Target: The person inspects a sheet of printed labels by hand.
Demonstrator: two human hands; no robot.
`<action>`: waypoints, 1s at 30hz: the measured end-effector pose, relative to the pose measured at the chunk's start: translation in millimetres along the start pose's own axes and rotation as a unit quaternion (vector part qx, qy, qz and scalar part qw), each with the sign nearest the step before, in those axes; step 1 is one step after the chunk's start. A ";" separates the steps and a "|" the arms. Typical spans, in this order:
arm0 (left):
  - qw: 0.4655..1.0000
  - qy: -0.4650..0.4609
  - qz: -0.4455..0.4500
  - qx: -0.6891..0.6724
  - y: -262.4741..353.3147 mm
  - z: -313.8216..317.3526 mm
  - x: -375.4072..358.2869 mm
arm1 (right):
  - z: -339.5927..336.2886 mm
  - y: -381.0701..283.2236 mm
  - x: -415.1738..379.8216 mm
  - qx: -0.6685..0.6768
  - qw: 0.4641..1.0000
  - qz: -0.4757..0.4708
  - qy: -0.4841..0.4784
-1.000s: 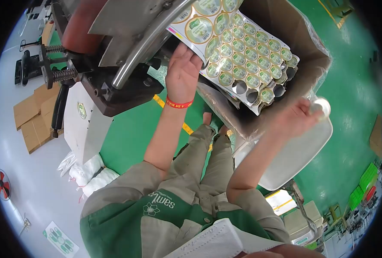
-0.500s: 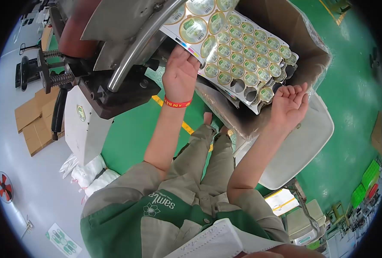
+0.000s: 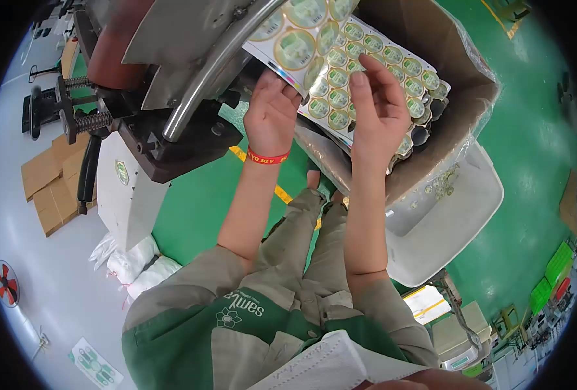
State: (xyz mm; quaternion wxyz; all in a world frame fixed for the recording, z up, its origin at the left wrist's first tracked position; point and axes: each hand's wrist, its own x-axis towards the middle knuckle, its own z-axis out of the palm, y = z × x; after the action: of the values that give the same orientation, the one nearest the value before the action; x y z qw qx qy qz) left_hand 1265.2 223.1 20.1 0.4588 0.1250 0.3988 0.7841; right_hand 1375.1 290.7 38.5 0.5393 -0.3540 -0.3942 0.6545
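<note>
A printed sheet of round green-and-white labels [image 3: 295, 49] comes out from under the curved metal bar of the machine. My left hand [image 3: 270, 120], with a red wristband, is palm up beneath the sheet's lower edge and holds it there; the fingertips are hidden under the sheet. To its right, my right hand [image 3: 380, 114] is raised with thumb and fingers apart, nothing visible between them. Behind it, a stack of similar label sheets [image 3: 356, 62] lies in a cardboard box [image 3: 473, 78]; some sheets have round holes punched at their lower right edge.
The dark machine with its steel bar [image 3: 197, 84] stands at the upper left. Below the box is a pale plastic tub [image 3: 425, 257] with small round pieces in it. White sacks [image 3: 132, 263] and flattened cardboard [image 3: 57, 185] lie on the left.
My right hand has moved left and upward, from the box's lower edge to in front of the stacked sheets, uncovering round pieces in the tub. My left hand stays at the sheet's edge.
</note>
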 end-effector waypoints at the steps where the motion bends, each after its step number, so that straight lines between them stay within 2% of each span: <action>1: 1.000 0.001 0.001 -0.001 0.0 0.0 0.0 | -1.1 6.3 1.5 -0.001 1.000 0.000 -0.001; 3: 1.000 -0.008 0.009 -0.013 -1.7 1.5 -0.7 | -3.7 17.5 5.0 -0.142 0.989 -0.016 -0.035; 4: 1.000 -0.008 0.008 -0.013 -7.2 -4.1 -1.8 | -4.4 21.1 4.9 -0.143 0.989 -0.016 -0.035; 6: 0.999 0.005 -0.040 -0.017 -15.5 -11.4 -3.0 | -4.1 28.1 4.2 -0.270 0.958 -0.072 -0.061; 7: 0.998 -0.033 -0.048 -0.013 -15.7 -7.5 -6.4 | -5.4 33.2 2.0 -0.293 0.951 -0.082 -0.059; 11: 0.998 -0.002 -0.057 0.012 -18.7 6.0 -11.9 | -11.3 39.1 -4.2 -0.288 0.954 -0.085 -0.015; 13: 0.999 0.001 -0.040 0.014 -19.8 2.9 -11.1 | -14.6 40.5 -4.9 -0.148 0.988 0.005 0.040; 14: 0.999 0.000 -0.040 0.014 -19.5 1.9 -10.9 | -16.9 39.9 -3.2 -0.148 0.988 0.004 0.040; 16: 1.000 -0.013 0.001 0.011 -14.9 4.5 -9.8 | -15.3 27.6 2.3 -0.044 0.998 0.030 0.039; 18: 1.000 -0.010 0.001 0.014 -8.7 4.3 -6.5 | -11.9 20.4 4.3 -0.054 0.997 0.047 0.027; 20: 0.999 -0.034 0.023 0.008 -5.2 2.4 -2.1 | -3.3 22.1 6.9 -0.029 0.999 0.017 -0.035; 22: 1.000 -0.018 0.020 0.005 -3.9 5.3 -2.9 | -1.4 28.0 8.0 -0.058 0.996 -0.013 -0.060; 24: 1.000 -0.014 -0.013 0.020 -6.3 1.8 -2.9 | -3.3 28.8 8.5 -0.203 0.972 -0.032 -0.112; 26: 1.000 -0.006 -0.012 0.021 -11.3 2.2 -6.1 | -5.9 30.2 5.9 -0.183 0.980 -0.020 -0.077; 28: 0.998 -0.004 -0.056 0.024 -9.7 6.9 -10.1 | -14.9 23.4 2.6 -0.261 0.963 -0.031 -0.063; 30: 0.998 -0.026 -0.060 0.023 -12.0 10.3 -13.0 | -23.0 32.8 1.9 -0.218 0.974 -0.041 -0.053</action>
State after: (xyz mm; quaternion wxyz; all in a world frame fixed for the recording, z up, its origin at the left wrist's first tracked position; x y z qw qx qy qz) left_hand 1285.5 220.8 20.1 0.5124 0.1318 0.4118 0.7420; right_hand 1381.2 292.2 -1.1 0.4539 -0.4113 -0.5694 0.5483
